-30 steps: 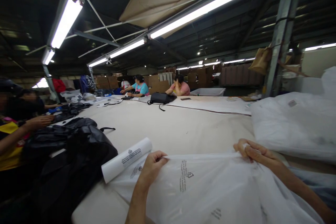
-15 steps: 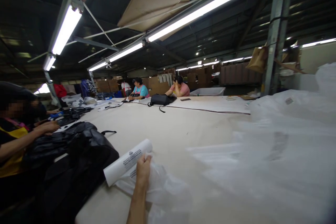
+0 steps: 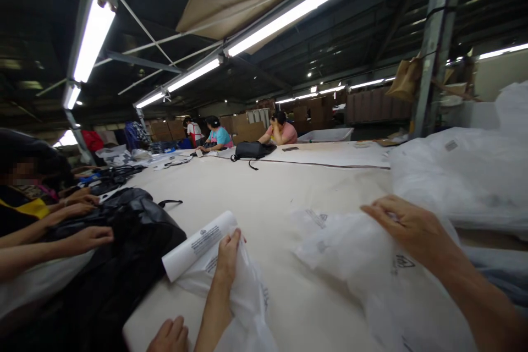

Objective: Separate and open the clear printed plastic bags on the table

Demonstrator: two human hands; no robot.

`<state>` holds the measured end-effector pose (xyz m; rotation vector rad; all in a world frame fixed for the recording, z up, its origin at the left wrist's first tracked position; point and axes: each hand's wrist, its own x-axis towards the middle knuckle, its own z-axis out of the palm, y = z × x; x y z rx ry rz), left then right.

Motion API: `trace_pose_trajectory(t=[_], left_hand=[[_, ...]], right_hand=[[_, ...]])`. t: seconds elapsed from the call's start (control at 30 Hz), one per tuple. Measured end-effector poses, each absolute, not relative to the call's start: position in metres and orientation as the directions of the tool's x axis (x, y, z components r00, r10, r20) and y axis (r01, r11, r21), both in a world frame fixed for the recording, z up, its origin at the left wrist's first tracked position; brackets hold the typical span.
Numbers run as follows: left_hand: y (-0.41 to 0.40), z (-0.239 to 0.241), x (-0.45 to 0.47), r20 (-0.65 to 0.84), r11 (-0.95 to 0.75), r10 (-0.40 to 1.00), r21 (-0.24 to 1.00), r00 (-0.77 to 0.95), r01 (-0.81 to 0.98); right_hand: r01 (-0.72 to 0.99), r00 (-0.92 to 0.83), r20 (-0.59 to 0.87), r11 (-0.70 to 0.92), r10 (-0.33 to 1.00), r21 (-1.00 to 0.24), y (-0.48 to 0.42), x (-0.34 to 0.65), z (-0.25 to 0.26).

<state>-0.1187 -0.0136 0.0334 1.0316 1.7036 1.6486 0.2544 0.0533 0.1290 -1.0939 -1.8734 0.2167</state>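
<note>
My left hand is closed on the loose film beside a white roll of printed plastic bags, which lies on the pale table. Film hangs from that hand toward the table's near edge. On the right, my right hand pinches a translucent plastic bag with printed marks, its fingers pointing left. The bag droops below the hand, crumpled. Between the two hands the tabletop shows. Left of the roll lies a black bag with a strap.
Co-workers' hands rest by the black bag; another hand shows at the bottom edge. A heap of clear plastic bags stands at right. Across the table sit two people, with a black backpack before one of them.
My right hand has come into view at the right, holding the plastic bag, which was a blur before. My left hand stays by the roll. More co-worker hands show at left.
</note>
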Motion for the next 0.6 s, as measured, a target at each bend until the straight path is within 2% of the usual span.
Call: trace_pose_trajectory(t=[0.07, 0.17, 0.27, 0.43, 0.47, 0.53, 0.6], left_hand=[[-0.009, 0.033, -0.117, 0.139, -0.007, 0.803, 0.974, -0.579, 0.224], [-0.012, 0.035, -0.117, 0.171, 0.076, 0.812, 0.917, -0.558, 0.392], [-0.046, 0.033, -0.126, 0.173, 0.162, 0.852, 0.81, -0.494, 0.564], [-0.158, 0.009, -0.149, 0.087, 0.323, 0.896, 0.547, -0.436, 0.772], [-0.176, 0.002, -0.153, 0.072, 0.337, 0.914, 0.414, -0.4, 0.845], [-0.201, -0.01, -0.158, 0.038, 0.297, 0.954, 0.024, -0.298, 0.954], [-0.212, -0.016, -0.16, 0.007, 0.213, 0.975, -0.291, -0.221, 0.933]], right_hand=[[0.501, -0.448, 0.499, 0.671, 0.742, -0.547, 0.042, 0.224, 0.129], [0.415, -0.694, 0.291, 0.696, 0.659, -0.586, 0.019, 0.186, 0.128], [0.36, -0.81, 0.165, 0.699, 0.563, -0.618, -0.008, 0.161, 0.13], [0.169, -0.934, 0.123, 0.719, 0.334, -0.674, -0.055, 0.134, 0.127], [0.117, -0.947, 0.145, 0.726, 0.287, -0.678, -0.063, 0.13, 0.122], [0.007, -0.952, 0.216, 0.722, 0.216, -0.691, -0.076, 0.123, 0.106], [-0.107, -0.949, 0.282, 0.697, 0.141, -0.709, -0.086, 0.115, 0.09]])
